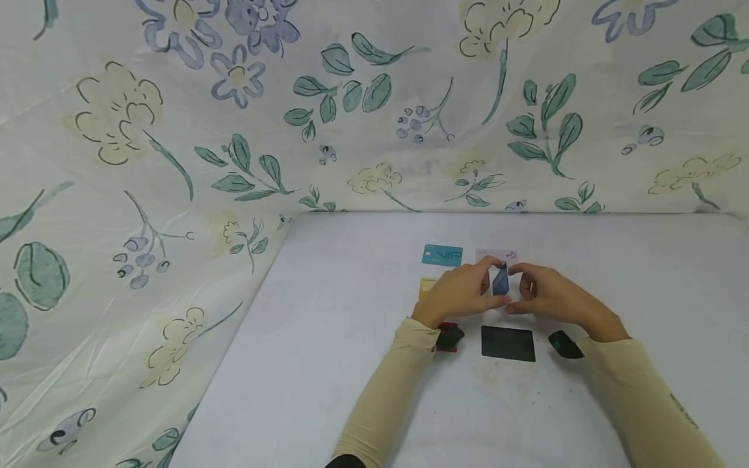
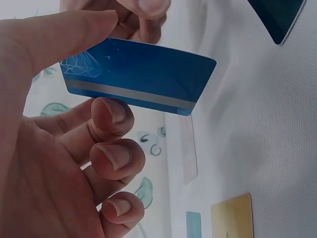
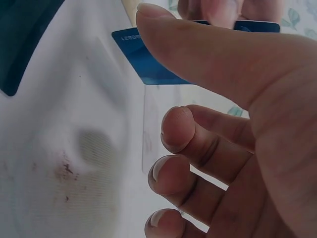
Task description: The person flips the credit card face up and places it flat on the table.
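Blue and glossy, a plastic card [image 1: 500, 281] is held up over the white table [image 1: 328, 325] by the left hand [image 1: 455, 292], whose thumb and forefinger pinch it by its long edges. That hand's other fingers curl loosely below the card; a pale stripe and fine white lines mark the face turned to the left wrist view. Just to the right, the right hand [image 1: 552, 294] has its thumb and forefinger apart in a relaxed curve around the card's other end (whether either one touches it, I cannot tell).

Near the fingers on the person's side, a black rectangular card [image 1: 508, 344] lies flat. Close behind the left fingers, by that wrist, a red item [image 1: 448, 327] shows only in part, mostly covered by a dark wrist camera [image 1: 450, 338]. Left of the left fingers, a yellow card [image 1: 426, 286] peeks out from under the hand's outline. Just beyond the fingertips lies a pale pink card [image 1: 496, 254], and beyond the left hand, a teal card [image 1: 442, 255] lettered VIP. Farthest from the fingers, flowered cloth [image 1: 433, 156] hangs past the table's far edge.
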Tool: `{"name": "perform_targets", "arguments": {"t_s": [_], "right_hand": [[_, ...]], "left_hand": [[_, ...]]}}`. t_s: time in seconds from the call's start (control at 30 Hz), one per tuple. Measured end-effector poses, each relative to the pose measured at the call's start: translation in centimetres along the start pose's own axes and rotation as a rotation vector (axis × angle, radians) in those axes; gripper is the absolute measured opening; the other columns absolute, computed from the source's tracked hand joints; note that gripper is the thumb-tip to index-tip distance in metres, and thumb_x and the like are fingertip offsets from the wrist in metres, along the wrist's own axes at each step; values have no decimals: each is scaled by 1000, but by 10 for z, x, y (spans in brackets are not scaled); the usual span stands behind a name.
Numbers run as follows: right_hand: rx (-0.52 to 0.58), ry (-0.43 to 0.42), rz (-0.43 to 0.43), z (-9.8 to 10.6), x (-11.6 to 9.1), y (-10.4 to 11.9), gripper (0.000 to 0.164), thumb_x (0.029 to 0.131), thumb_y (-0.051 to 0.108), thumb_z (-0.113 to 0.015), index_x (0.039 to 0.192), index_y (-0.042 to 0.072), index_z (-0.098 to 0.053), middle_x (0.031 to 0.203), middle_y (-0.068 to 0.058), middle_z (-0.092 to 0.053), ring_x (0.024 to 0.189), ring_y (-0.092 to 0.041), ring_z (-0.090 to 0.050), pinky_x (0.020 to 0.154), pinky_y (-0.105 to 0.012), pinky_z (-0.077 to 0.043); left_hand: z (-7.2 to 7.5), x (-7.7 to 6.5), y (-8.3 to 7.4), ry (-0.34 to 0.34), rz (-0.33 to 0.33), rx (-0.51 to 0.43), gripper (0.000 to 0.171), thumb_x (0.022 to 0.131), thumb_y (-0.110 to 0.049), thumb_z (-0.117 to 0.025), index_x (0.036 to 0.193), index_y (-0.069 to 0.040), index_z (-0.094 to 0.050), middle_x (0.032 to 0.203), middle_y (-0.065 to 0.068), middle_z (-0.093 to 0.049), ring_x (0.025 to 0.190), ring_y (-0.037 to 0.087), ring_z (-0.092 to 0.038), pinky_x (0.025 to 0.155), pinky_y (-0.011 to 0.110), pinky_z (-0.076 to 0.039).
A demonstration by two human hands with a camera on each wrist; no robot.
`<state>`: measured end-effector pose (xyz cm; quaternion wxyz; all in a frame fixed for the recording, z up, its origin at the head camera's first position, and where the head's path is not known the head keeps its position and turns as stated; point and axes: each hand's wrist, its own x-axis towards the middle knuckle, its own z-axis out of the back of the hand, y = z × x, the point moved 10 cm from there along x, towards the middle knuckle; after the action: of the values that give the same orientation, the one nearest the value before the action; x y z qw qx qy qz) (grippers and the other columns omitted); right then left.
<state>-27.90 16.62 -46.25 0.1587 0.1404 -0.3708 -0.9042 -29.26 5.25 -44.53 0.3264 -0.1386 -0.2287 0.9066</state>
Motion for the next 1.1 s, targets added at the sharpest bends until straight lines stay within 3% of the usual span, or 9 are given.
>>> {"name": "perform_targets", "arguments": {"t_s": [0.27,0.6,1.1], "right_hand": [[-16,5,1,-6,4,-3,80,82,29,-88,141,-6,-48,87,-5,-57,78,-17,-53,63,-25,-44],[-36,-8,16,-8,4,-1,61,81,28,-89,124,-1,-55,83,-4,-56,75,-16,-53,62,-27,-43],[-22,-12,19,-9,4,0,53,82,25,-88,118,1,-58,83,-4,-56,76,-17,-53,63,-27,-43]], "left_hand": [[0,-1,-4,-2,-25,-20,66,95,-49,-71,148,-21,-45,83,-3,-59,66,9,-53,53,19,-39],[0,-1,-6,-8,-38,-44,65,94,-50,-71,147,-21,-46,82,-4,-57,65,8,-52,53,19,-38],[1,0,-9,-26,-90,-59,63,95,-49,-71,146,-19,-48,80,-5,-57,63,6,-50,53,17,-36]]}}
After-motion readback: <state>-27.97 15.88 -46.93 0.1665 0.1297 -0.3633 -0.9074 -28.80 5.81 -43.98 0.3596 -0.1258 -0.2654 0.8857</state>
